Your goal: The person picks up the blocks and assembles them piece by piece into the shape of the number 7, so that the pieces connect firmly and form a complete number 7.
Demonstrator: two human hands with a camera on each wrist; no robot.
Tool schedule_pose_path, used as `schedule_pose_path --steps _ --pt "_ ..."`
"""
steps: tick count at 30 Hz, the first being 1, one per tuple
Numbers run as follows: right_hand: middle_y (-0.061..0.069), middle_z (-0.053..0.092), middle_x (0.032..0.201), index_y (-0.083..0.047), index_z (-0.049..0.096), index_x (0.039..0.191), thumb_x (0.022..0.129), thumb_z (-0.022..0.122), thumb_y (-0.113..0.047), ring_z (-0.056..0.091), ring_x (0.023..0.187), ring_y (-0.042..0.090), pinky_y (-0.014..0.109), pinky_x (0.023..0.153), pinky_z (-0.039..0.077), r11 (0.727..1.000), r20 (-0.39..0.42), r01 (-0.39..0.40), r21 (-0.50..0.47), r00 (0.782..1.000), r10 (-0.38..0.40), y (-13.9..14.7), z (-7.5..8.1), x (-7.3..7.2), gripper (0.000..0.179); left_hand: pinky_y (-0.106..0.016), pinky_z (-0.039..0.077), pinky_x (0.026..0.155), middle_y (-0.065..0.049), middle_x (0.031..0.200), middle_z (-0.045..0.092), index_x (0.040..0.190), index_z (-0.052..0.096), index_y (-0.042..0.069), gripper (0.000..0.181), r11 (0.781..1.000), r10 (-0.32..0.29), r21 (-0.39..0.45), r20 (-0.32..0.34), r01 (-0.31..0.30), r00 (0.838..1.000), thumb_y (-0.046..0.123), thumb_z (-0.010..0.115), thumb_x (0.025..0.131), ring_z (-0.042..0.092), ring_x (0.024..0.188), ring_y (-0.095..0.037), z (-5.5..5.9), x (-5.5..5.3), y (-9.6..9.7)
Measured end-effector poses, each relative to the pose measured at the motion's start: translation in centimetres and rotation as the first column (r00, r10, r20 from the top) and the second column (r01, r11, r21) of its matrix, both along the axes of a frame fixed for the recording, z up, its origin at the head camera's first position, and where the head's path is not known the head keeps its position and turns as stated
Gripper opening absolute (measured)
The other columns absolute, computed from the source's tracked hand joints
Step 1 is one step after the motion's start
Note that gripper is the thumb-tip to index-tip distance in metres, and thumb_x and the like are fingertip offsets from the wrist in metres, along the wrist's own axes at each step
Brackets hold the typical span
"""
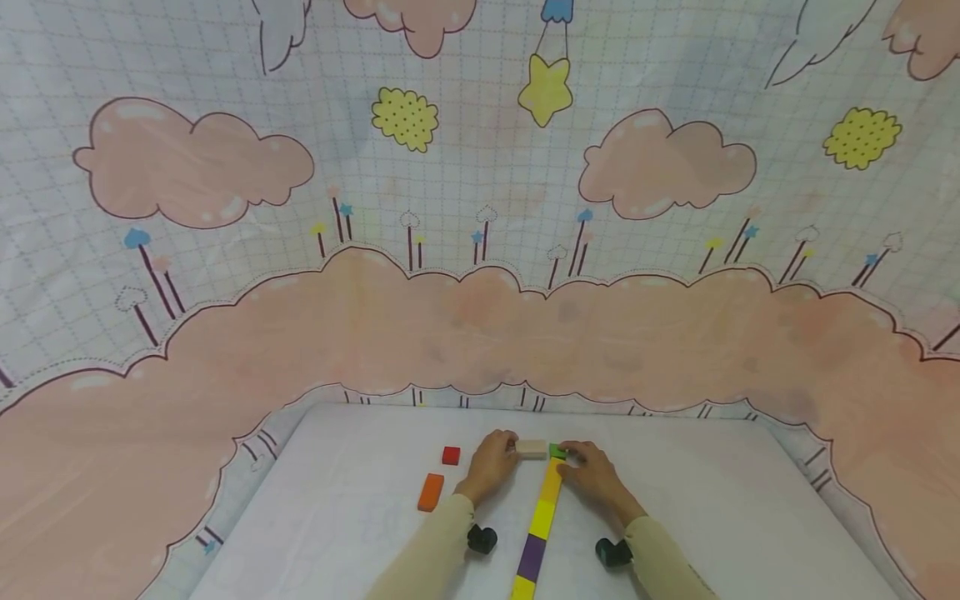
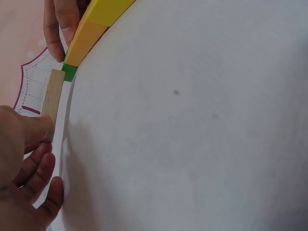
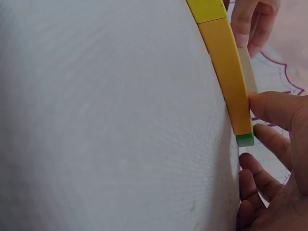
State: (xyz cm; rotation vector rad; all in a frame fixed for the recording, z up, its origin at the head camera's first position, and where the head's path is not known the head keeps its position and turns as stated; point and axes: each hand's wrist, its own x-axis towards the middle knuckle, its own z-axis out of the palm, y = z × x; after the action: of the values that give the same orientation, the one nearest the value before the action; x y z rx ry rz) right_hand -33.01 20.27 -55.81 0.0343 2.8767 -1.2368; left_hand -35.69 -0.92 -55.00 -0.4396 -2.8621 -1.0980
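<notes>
My left hand (image 1: 491, 461) pinches one end of a plain wooden block (image 1: 532, 450), thumb on its face in the left wrist view. The block's other end lies close to a small green block (image 1: 557, 451). That green block sits at the far end of a row, against an orange-yellow block (image 1: 551, 481). My right hand (image 1: 596, 475) is on the right side of the row. Its thumb (image 3: 269, 107) touches the orange-yellow block, and its index fingertip is right at the green block. The other fingers are loosely bent beside the row.
The row runs toward me with a yellow block (image 1: 542, 519), a purple block (image 1: 532, 557) and another yellow block (image 1: 522, 588). Left of my left hand lie a red block (image 1: 451, 456) and an orange block (image 1: 431, 492) on the white table (image 1: 337, 467). A patterned cloth (image 1: 480, 333) hangs behind.
</notes>
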Motion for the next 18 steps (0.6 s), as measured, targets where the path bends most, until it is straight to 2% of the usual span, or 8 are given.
schedule_pose_path --steps 13,18 --pt "0.013 0.054 0.137 -0.018 0.063 0.127 0.09 0.069 -0.024 0.049 0.126 0.036 0.06 0.108 0.037 1.0 0.032 0.023 -0.017 0.999 -0.023 -0.12 0.44 0.15 0.038 -0.038 0.052 0.096 -0.003 0.105 0.063 0.119 0.063 0.009 0.027 0.998 0.027 -0.053 0.023 -0.026 0.999 0.017 0.066 0.094 0.054 0.091 -0.015 -0.07 -0.01 0.83" --pt "0.012 0.054 0.137 -0.02 0.064 0.127 0.09 0.069 -0.024 0.049 0.127 0.035 0.059 0.108 0.037 0.999 0.033 0.029 -0.023 0.999 -0.028 -0.29 0.14 0.06 0.037 -0.038 0.052 0.094 -0.003 0.104 0.063 0.118 0.064 0.008 0.027 0.997 0.031 -0.077 0.0 -0.031 1.0 0.018 0.067 0.093 0.053 0.089 -0.015 -0.23 -0.01 0.87"
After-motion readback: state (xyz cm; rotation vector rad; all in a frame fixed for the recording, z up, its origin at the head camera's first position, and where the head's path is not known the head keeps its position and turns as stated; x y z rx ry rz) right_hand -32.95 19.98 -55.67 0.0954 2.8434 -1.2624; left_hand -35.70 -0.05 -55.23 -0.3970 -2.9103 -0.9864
